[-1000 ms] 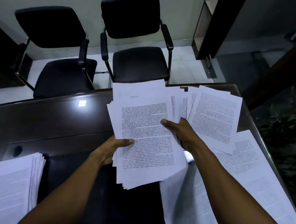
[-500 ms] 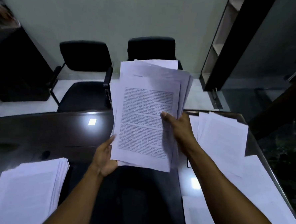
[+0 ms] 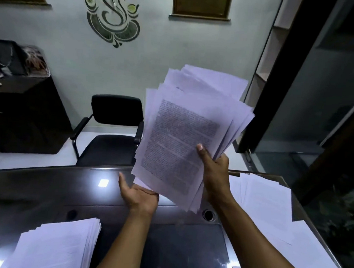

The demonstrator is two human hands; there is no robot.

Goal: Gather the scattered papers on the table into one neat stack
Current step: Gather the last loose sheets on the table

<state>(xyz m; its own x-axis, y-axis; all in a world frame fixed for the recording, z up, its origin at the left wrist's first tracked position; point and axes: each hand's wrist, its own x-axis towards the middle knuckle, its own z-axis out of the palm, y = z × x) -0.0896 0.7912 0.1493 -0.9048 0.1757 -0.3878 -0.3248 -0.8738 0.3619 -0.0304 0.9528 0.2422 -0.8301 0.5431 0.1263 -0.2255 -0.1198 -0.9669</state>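
A thick, uneven bundle of printed papers is raised upright above the dark table, tilted to the right. My right hand grips its right edge, thumb across the front sheet. My left hand is palm-up under the bundle's lower left corner, fingers relaxed, touching or just below the bottom edges. A second stack of papers lies on the table at the near left. Loose sheets lie spread along the table's right side.
A black armchair stands behind the table's far edge. A dark cabinet is at the left wall. A shelf unit and a dark door frame rise at the right. A round cable hole sits in the tabletop.
The bundle has risen off the table and now stands higher, leaning right. My left hand has let go of its side and opened beneath it. The view has tilted up.
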